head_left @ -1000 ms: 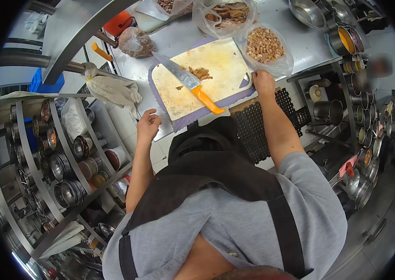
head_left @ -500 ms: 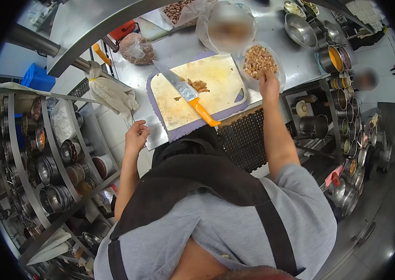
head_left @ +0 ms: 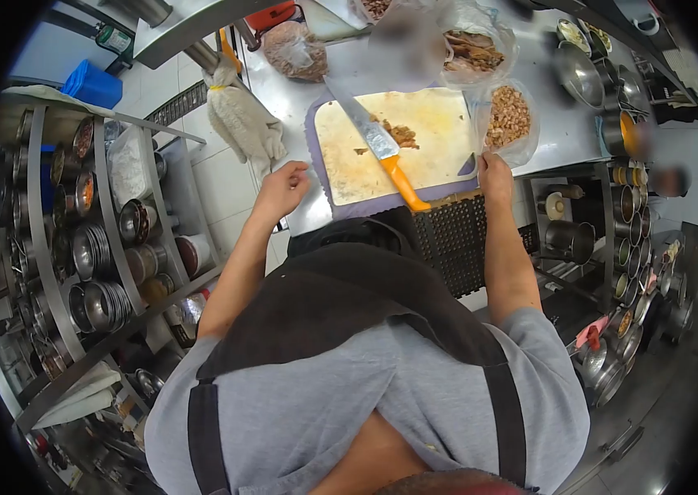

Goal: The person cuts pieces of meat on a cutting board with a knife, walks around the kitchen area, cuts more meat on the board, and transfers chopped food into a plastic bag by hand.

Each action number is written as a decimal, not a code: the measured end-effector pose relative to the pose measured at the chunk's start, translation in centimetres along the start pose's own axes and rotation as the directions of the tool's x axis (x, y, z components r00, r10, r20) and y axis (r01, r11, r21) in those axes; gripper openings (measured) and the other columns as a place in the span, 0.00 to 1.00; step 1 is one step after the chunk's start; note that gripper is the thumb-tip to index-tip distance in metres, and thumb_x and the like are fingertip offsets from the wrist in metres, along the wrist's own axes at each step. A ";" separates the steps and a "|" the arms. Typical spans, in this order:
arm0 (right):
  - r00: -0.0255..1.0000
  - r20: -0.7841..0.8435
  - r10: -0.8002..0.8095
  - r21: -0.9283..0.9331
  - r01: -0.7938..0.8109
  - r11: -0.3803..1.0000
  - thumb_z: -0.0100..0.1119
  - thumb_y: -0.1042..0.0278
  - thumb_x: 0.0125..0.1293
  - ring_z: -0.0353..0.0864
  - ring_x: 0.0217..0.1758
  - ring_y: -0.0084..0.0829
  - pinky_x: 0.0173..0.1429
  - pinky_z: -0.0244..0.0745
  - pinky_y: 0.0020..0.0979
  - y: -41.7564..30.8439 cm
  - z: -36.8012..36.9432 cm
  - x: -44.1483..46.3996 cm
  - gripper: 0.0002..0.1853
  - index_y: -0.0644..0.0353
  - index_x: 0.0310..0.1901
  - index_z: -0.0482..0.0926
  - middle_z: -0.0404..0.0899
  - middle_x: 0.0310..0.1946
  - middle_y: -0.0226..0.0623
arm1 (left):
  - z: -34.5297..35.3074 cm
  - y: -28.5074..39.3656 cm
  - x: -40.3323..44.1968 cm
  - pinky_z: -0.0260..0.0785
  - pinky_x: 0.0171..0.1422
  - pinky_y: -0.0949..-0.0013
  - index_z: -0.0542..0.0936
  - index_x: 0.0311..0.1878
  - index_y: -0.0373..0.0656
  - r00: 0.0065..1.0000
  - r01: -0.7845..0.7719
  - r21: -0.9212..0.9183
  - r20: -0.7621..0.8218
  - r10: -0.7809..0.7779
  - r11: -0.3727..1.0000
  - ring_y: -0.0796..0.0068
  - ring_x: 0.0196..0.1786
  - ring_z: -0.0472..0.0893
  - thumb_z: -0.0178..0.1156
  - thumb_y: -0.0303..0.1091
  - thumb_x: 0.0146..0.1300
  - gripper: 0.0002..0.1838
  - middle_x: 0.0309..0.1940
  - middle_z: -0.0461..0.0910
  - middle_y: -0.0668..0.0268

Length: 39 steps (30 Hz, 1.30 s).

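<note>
My left hand (head_left: 283, 191) hovers just left of the cutting board, holding nothing, its fingers loosely bent and apart. Beside the board's right corner, my right hand (head_left: 495, 176) has its fingers pressed together at the near edge of a clear plastic bag of chopped pieces (head_left: 507, 117); what they pinch is too small to tell. A knife with an orange handle (head_left: 403, 181) lies across the cream cutting board (head_left: 349, 169), next to a small heap of brown chopped bits (head_left: 399, 134). Purple cloth (head_left: 317, 148) shows under the board.
Behind the board are a tied bag of minced food (head_left: 293, 51) and an open bag of brown slices (head_left: 474, 54). Metal bowls (head_left: 577, 74) stand at the back right. A rag (head_left: 237, 120) hangs at the left, above shelves of stacked bowls (head_left: 105, 305).
My right hand went over the chopped pieces and has come back to the near edge of their bag. My left hand remains beside the board. The camera view has shifted.
</note>
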State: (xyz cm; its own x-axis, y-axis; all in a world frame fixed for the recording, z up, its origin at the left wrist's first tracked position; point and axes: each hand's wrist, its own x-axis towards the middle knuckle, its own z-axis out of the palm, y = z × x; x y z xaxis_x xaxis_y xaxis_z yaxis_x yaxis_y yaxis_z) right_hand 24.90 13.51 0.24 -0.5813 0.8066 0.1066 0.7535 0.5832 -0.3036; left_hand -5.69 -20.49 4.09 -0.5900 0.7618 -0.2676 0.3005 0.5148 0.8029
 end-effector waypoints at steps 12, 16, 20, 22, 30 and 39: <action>0.956 -0.013 0.292 0.225 -0.282 0.933 0.60 0.66 0.63 0.81 0.46 0.51 0.50 0.76 0.47 -7.7 -4.1 -3.4 0.18 0.57 0.54 0.77 0.82 0.43 0.49 | 0.3 -1.5 2.3 0.75 0.50 0.70 0.78 0.55 0.37 0.986 -0.136 0.003 0.099 0.135 0.991 0.73 0.42 0.82 0.64 0.31 0.60 0.19 0.40 0.83 0.60; 0.962 -0.249 0.113 0.135 -0.081 0.988 0.61 0.67 0.62 0.81 0.46 0.50 0.51 0.77 0.43 -7.2 -2.0 -2.5 0.19 0.60 0.55 0.77 0.81 0.45 0.51 | 0.8 -1.9 3.6 0.75 0.41 0.72 0.78 0.55 0.38 0.974 -0.167 -0.025 0.149 0.169 0.986 0.75 0.39 0.81 0.64 0.32 0.60 0.19 0.40 0.82 0.61; 0.988 -0.153 0.025 0.221 0.009 0.975 0.62 0.65 0.62 0.81 0.46 0.50 0.51 0.77 0.42 -10.0 -1.8 -1.1 0.18 0.62 0.52 0.79 0.81 0.44 0.51 | 1.0 -2.0 3.7 0.76 0.48 0.70 0.79 0.54 0.37 0.978 -0.115 -0.075 0.163 0.126 0.990 0.73 0.40 0.83 0.65 0.31 0.58 0.19 0.39 0.84 0.60; 0.999 -0.017 -0.037 0.504 0.041 0.863 0.62 0.65 0.63 0.83 0.40 0.48 0.46 0.78 0.39 -15.3 -5.9 -1.9 0.15 0.63 0.49 0.81 0.83 0.37 0.50 | 0.7 -2.9 3.7 0.74 0.41 0.72 0.78 0.55 0.39 0.976 -0.125 -0.071 0.173 0.135 0.990 0.76 0.39 0.81 0.65 0.32 0.59 0.20 0.40 0.83 0.62; 0.590 -0.503 -0.632 0.566 0.777 0.275 0.66 0.68 0.51 0.80 0.26 0.30 0.25 0.74 0.31 -29.9 -28.3 -6.6 0.08 0.59 0.33 0.82 0.78 0.28 0.32 | 0.5 -3.3 2.2 0.75 0.49 0.70 0.78 0.55 0.36 0.980 -0.097 -0.019 0.175 0.099 0.995 0.73 0.40 0.82 0.64 0.30 0.59 0.20 0.39 0.83 0.61; 0.666 -0.474 -0.576 0.461 0.745 0.482 0.63 0.67 0.49 0.73 0.24 0.26 0.19 0.61 0.28 -30.1 -33.8 -8.8 0.06 0.57 0.28 0.81 0.79 0.26 0.34 | 0.2 -1.3 1.3 0.76 0.47 0.69 0.79 0.54 0.38 0.981 -0.122 -0.074 0.140 0.131 0.990 0.71 0.41 0.84 0.64 0.30 0.60 0.18 0.39 0.84 0.59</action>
State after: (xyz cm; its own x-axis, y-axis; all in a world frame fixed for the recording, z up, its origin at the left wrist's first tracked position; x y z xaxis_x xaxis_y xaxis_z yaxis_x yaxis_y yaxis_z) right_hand 17.72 -7.92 40.43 -0.6758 0.2470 0.6944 -0.2116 0.8375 -0.5038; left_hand -6.72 -20.10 2.64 -0.4346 0.8702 -0.2321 0.3136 0.3878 0.8668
